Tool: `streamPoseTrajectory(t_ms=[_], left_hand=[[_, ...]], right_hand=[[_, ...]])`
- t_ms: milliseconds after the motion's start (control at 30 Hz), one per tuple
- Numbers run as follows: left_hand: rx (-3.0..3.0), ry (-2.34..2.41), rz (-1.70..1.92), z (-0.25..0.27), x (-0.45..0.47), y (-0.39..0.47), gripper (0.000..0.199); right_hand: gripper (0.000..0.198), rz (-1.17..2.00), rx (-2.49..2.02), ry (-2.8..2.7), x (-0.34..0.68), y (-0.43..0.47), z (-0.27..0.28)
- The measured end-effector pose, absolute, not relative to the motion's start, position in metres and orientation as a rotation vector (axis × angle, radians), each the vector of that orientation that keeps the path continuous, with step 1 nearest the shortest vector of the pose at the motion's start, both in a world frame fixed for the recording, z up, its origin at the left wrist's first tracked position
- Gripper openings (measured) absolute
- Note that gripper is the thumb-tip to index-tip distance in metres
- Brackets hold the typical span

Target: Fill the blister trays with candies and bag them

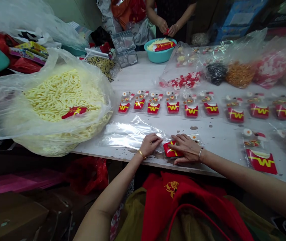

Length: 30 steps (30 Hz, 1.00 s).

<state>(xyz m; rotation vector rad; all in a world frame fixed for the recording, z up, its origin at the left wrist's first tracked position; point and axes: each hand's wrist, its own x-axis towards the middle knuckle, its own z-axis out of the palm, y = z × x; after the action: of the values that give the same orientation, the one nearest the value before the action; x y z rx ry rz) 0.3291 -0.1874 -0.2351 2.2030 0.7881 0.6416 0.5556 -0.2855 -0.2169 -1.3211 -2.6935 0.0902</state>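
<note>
In the head view, my left hand (151,144) is at the front of the table with its fingers pinched together on the open end of a clear plastic bag. My right hand (187,149) lies with spread fingers flat over that bag and partly covers the red fries pouch (167,149) with a yellow mark inside it. A small fried-egg piece (193,137) shows just beyond my right fingers. Left of my left hand, touching or nearly so, lies a stack of flat clear plastic bags (126,134).
Several filled packets (173,107) stand in a row behind my hands, others (260,160) at right. A large bag of pale yellow fries-shaped pieces (55,93) sits left. Across the table a person's hands (168,28) work above a teal basin (159,56). Bags of small pieces (239,74) line the back right.
</note>
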Motion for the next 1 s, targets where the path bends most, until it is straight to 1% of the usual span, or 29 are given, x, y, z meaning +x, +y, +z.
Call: streamPoseTrajectory(t_ms=[133, 300, 500, 600, 700, 767, 833, 1000], left_hand=[[2.205, 0.792, 0.654, -0.235, 0.329, -0.187, 0.026], [2.259, 0.787, 0.648, -0.233, 0.327, -0.185, 0.028], [2.648, 0.699, 0.560, -0.221, 0.327, -0.190, 0.028], [2.754, 0.683, 0.539, -0.217, 0.330, -0.195, 0.026], [2.756, 0.721, 0.553, -0.214, 0.333, -0.198, 0.024], [2.729, 0.742, 0.565, -0.213, 0.335, -0.201, 0.022], [2.698, 0.753, 0.561, -0.210, 0.337, -0.206, 0.026], [2.672, 0.869, 0.449, -0.202, 0.350, -0.216, 0.048]], right_hand=[[0.083, 0.039, -1.361, -2.677, 0.556, -0.287, -0.220], [0.085, 0.077, -1.402, -2.639, 0.555, -0.286, -0.220], [0.079, 0.114, -1.428, -2.649, 0.556, -0.285, -0.218], [0.086, 0.124, -1.427, -2.629, 0.555, -0.285, -0.218], [0.096, 0.136, -1.448, -2.601, 0.553, -0.284, -0.219], [0.099, 0.135, -1.471, -2.583, 0.552, -0.284, -0.219], [0.098, 0.126, -1.489, -2.579, 0.550, -0.283, -0.219], [0.093, 0.108, -1.519, -2.579, 0.546, -0.281, -0.217]])
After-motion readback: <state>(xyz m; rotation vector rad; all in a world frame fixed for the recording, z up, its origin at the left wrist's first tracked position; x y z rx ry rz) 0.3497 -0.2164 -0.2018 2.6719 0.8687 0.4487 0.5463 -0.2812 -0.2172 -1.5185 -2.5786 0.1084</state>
